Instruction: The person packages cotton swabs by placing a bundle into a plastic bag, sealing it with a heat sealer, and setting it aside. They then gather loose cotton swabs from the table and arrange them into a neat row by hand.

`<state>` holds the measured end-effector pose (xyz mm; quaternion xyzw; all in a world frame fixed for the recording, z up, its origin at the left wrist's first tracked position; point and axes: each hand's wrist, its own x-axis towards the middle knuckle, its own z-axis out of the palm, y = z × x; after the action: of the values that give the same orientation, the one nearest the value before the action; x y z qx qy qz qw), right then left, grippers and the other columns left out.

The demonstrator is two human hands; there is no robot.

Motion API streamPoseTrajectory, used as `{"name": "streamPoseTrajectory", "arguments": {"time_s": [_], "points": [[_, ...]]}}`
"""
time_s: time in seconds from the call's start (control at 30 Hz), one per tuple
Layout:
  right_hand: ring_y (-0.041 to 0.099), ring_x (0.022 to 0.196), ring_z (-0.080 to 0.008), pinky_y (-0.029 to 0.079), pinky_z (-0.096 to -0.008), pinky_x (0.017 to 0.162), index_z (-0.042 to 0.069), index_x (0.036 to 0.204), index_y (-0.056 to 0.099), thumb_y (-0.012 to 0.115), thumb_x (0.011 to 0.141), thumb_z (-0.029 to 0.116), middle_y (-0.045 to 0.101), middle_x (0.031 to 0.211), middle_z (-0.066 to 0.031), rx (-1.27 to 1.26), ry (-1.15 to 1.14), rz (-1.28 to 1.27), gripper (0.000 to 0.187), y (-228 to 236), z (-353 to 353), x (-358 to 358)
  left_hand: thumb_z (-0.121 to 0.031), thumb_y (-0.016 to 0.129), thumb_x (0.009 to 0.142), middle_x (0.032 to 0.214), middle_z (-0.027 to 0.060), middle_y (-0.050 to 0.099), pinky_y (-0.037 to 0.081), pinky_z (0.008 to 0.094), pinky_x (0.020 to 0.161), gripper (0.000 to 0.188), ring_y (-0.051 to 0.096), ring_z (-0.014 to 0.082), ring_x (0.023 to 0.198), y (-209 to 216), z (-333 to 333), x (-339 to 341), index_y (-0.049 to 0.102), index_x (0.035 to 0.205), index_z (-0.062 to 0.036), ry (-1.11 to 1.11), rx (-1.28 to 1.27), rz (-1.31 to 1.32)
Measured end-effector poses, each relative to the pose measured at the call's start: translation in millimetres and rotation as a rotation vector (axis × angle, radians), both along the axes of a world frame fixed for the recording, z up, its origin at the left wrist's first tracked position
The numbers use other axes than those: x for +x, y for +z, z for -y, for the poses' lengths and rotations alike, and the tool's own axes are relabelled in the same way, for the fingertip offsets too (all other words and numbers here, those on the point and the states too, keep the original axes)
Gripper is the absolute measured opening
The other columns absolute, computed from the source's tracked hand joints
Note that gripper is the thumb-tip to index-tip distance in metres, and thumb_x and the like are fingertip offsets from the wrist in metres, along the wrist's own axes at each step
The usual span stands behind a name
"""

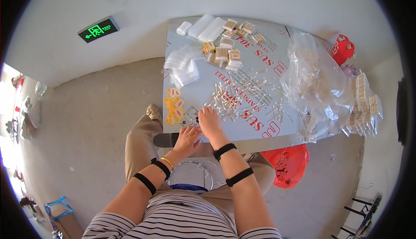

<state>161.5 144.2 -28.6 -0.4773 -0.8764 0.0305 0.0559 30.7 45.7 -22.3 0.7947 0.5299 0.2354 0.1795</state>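
Both hands are close together at the table's near edge. My left hand (187, 140) lies low at the edge with its fingers bent together; what they hold, if anything, is hidden. Just beyond and to the right, my right hand (209, 121) has curled fingers, their tips turned down toward the tabletop; I cannot make out what is in them. Loose cotton swabs (234, 98) are scattered right beyond my right hand. Beyond my left hand lies a group of small yellow printed cards (174, 107). Flat clear plastic bags (185, 68) are spread farther back.
Packs of cotton swabs (222, 55) stand at the back near long clear-wrapped bundles (212, 29). On the right, a large clear plastic bag (318, 87) covers part of the metal-sheet tabletop (266, 128), beside stacked swab packs (366, 102). A red bag (286, 166) hangs below the front edge.
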Motion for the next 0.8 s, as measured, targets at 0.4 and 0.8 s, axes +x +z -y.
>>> {"name": "streamPoseTrajectory", "arguments": {"time_s": [0.4,0.8], "points": [[0.063,0.091,-0.0221,0.051,-0.0349,0.080,0.003,0.105,0.065,0.060,0.093,0.005,0.066,0.099,-0.0097,0.035,-0.479,-0.932,0.013,118,89,174,-0.014,0.066,0.084,0.136,0.0080,0.052,0.033,0.0483,0.109,0.038,0.048,0.0297,0.129,13,-11,-14,0.058,0.121,-0.0121,-0.001,-0.073,-0.081],[0.055,0.113,-0.0364,0.045,-0.0456,0.098,0.005,0.115,0.064,0.074,0.079,0.006,0.060,0.120,-0.0174,0.053,-0.891,-0.344,0.038,74,171,324,-0.033,0.059,0.096,0.161,0.0130,0.024,0.020,0.0499,0.121,0.060,0.021,0.0342,0.150,15,-103,42,0.038,0.149,-0.0131,-0.001,-0.031,-0.202]]}}
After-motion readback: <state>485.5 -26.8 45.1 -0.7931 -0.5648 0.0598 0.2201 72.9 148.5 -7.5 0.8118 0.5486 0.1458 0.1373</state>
